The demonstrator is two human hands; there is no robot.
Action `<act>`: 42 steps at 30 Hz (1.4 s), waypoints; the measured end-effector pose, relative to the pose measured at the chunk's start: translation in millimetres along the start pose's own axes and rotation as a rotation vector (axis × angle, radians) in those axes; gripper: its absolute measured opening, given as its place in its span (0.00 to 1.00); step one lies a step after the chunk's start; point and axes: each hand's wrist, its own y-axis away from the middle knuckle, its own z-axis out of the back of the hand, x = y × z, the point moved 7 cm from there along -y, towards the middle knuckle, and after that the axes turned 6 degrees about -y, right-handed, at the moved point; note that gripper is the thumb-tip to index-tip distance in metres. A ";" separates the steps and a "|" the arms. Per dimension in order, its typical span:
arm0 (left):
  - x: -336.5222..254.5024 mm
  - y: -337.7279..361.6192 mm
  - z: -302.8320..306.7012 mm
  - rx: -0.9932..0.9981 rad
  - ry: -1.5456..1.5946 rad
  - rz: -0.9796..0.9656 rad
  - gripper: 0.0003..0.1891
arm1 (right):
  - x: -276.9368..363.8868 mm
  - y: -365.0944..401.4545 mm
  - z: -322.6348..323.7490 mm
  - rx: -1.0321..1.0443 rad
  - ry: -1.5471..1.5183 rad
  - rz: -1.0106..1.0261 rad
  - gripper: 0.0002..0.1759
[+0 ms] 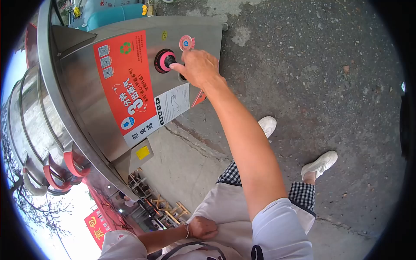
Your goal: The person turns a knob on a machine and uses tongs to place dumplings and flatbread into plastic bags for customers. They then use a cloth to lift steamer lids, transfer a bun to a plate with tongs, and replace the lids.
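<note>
My right hand [199, 67] reaches out to a stainless steel front panel [86, 86]. Its thumb lies against a black knob [170, 60] set in a pink and black ring, and its other fingers curl round, partly out of sight. Right by the fingertips is a round pink disc [186, 42] with a blue centre. The hand covers part of a second dark round fitting [182, 77]. Fingers curled in, my left hand [203, 227] rests against my light apron [225, 208]; a bracelet circles that wrist.
A red label [125, 73] with Chinese text and QR codes is stuck on the panel. Metal steamer tiers [30, 117] with red handles [73, 164] stand above it. My white shoes [320, 163] are on grey pavement [303, 65]. Wooden stools [169, 210] stand farther off.
</note>
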 end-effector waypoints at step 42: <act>-18.4 96.4 55.7 0.201 0.012 0.059 0.30 | 46.4 659.0 290.3 -0.256 -0.175 -1.339 0.16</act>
